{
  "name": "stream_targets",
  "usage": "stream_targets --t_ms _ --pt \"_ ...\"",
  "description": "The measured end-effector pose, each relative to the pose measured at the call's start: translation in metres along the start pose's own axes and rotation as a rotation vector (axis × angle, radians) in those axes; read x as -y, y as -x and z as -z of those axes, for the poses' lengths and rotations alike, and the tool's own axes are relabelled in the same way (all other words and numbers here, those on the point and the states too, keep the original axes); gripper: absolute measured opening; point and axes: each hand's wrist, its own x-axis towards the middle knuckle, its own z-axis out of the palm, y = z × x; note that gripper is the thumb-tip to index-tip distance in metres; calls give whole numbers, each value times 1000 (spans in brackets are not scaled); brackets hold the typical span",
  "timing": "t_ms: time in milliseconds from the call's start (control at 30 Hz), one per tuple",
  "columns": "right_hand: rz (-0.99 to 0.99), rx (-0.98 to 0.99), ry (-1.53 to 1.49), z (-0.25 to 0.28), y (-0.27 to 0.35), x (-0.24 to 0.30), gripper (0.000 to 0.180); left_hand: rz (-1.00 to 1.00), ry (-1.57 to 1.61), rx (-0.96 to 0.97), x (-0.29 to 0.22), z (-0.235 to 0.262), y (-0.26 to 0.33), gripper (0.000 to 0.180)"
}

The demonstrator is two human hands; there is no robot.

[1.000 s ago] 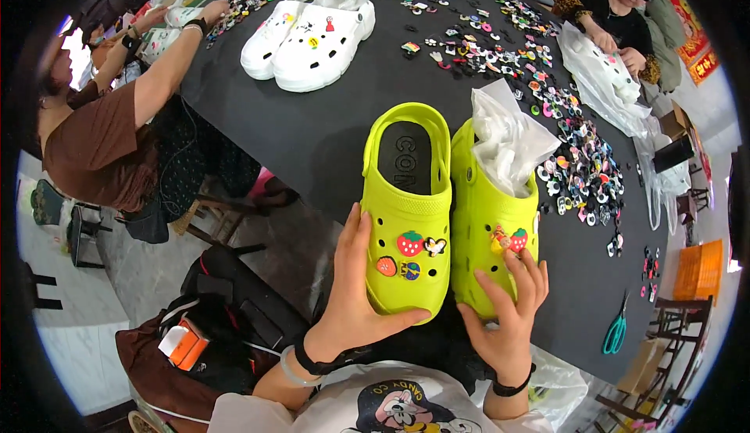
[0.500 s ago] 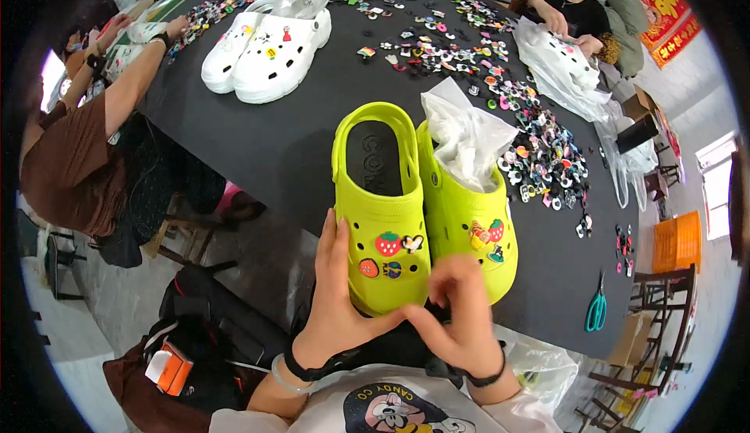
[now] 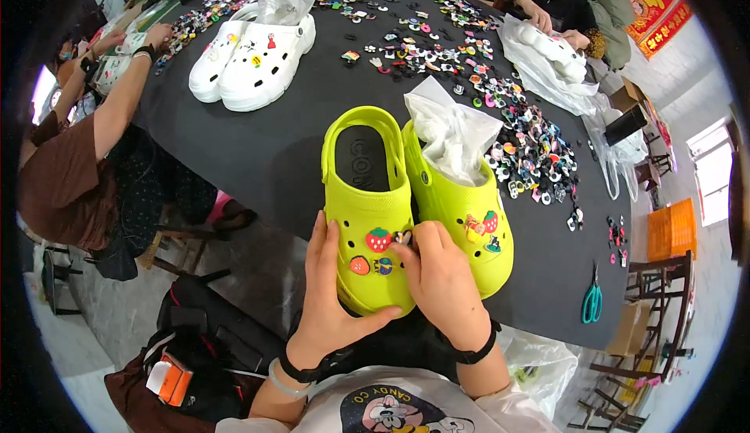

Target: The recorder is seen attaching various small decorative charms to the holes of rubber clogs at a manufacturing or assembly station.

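Note:
A lime-green clog (image 3: 369,208) stands on the table edge in front of me, toe toward me. My left hand (image 3: 322,304) holds its left side, with the fingers along the side and the thumb at the toe. My right hand (image 3: 453,281) pinches a small black-and-white charm (image 3: 402,238) at the clog's upper right. A red strawberry charm (image 3: 379,239), an orange charm (image 3: 359,266) and a dark blue round charm (image 3: 383,266) sit beside it. Touching on the right is the matching clog (image 3: 449,199), stuffed with a white plastic bag (image 3: 455,132) and bearing several charms.
White clogs (image 3: 262,70) with charms stand at the back left. Heaps of loose charms (image 3: 539,152) spread across the dark table (image 3: 273,152). Teal scissors (image 3: 592,302) lie at the right. Co-workers sit at left (image 3: 66,179) and back right (image 3: 551,0), the latter handling a white clog.
My right hand has moved up and left from the toe area onto the charm at the clog's upper right. The left hand keeps its hold. The whole view has shifted slightly.

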Motion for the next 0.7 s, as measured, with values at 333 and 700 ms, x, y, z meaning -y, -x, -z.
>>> stream_targets --t_ms 333,700 --pt "-93 -33 -30 6 2 -3 10 -4 2 28 3 1 0 121" --pt "-320 -277 -22 84 65 -33 8 56 -77 57 -4 3 -1 120"
